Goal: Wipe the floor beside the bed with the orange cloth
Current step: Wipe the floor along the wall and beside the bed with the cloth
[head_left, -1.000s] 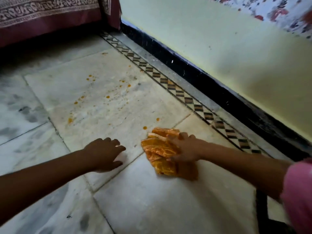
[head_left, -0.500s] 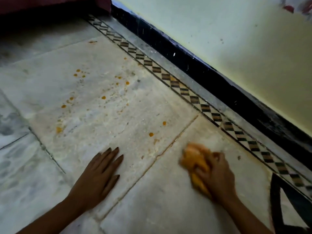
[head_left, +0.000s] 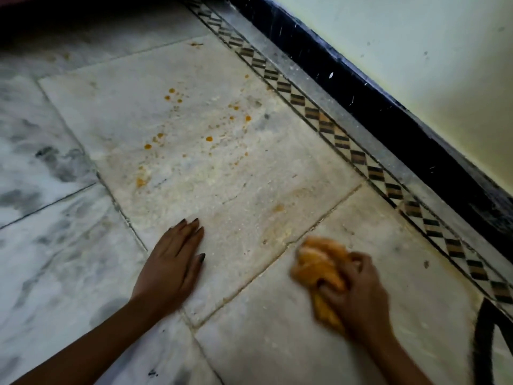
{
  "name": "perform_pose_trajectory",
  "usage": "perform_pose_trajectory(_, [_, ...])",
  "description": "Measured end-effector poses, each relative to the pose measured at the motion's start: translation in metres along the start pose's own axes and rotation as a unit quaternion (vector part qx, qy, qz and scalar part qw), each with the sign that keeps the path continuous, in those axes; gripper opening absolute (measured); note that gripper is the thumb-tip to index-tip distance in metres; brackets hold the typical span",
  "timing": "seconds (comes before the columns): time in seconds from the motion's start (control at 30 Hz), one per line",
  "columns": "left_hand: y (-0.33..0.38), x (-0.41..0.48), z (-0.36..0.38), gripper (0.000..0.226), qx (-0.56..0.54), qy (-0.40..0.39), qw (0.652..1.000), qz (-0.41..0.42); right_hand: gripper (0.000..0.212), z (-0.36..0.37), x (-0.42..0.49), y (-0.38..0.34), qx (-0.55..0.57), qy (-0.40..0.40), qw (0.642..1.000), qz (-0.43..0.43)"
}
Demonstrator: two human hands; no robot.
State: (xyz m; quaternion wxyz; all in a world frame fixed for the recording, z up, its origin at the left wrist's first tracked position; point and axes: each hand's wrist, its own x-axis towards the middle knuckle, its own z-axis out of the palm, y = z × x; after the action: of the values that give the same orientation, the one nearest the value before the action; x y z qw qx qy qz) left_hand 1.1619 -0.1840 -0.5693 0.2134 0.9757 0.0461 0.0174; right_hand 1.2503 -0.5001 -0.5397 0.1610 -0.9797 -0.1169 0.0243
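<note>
Orange cloth [head_left: 315, 263] is bunched in the right hand [head_left: 358, 295], fingers curled round it, pressed to the floor [head_left: 83, 245] low right, its length running back under the wrist; orange spots [head_left: 208, 138] lie ahead and left, past the tile joint; left hand [head_left: 172, 265] palm down, fingers straight, apart from the cloth

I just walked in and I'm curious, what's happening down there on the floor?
Someone is cleaning the floor by hand. Their right hand grips a bunched-up orange cloth and presses it onto the pale marble, close to the patterned border that runs along the wall. Their left hand lies flat on the floor, fingers straight, as if for support. Farther ahead on the big tile, small orange spots are not yet wiped.
</note>
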Motion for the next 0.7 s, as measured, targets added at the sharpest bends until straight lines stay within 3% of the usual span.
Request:
perform_pose_trajectory(0.1, [-0.006,-0.013,-0.001,0.06,0.012,0.004,1.0,-0.004,0.063,0.007,0.08,-0.018,-0.004,0.041,0.992,0.117])
perform_pose_trajectory(0.17, [-0.011,-0.02,-0.002,0.06,0.012,0.0,1.0,0.003,0.063,0.023,0.119,-0.063,0.011,0.04,0.989,0.143])
perform_pose_trajectory(0.23, [-0.016,-0.023,-0.004,0.06,0.008,-0.004,1.0,0.006,0.064,0.041,0.12,-0.114,-0.01,-0.002,0.997,0.083])
perform_pose_trajectory(0.33, [-0.018,-0.022,-0.004,0.061,-0.008,-0.001,1.0,0.005,0.075,0.06,0.049,-0.15,-0.007,-0.075,0.991,-0.112])
perform_pose_trajectory(0.4, [-0.017,-0.023,-0.004,0.061,-0.015,0.002,1.0,-0.002,0.079,0.058,0.0,-0.12,-0.012,-0.07,0.977,-0.202])
perform_pose_trajectory(0.47, [-0.017,-0.023,-0.004,0.06,-0.024,0.013,1.0,-0.003,0.078,0.045,-0.022,-0.068,-0.038,-0.062,0.973,-0.22])
perform_pose_trajectory(0.57, [-0.016,-0.022,-0.005,0.06,-0.026,0.021,0.999,-0.002,0.086,0.026,0.016,-0.012,-0.098,-0.074,0.985,-0.124])
perform_pose_trajectory(0.7, [-0.014,-0.019,-0.004,0.06,-0.014,0.024,1.0,0.002,0.089,0.03,0.114,-0.051,-0.086,-0.058,0.993,0.053])
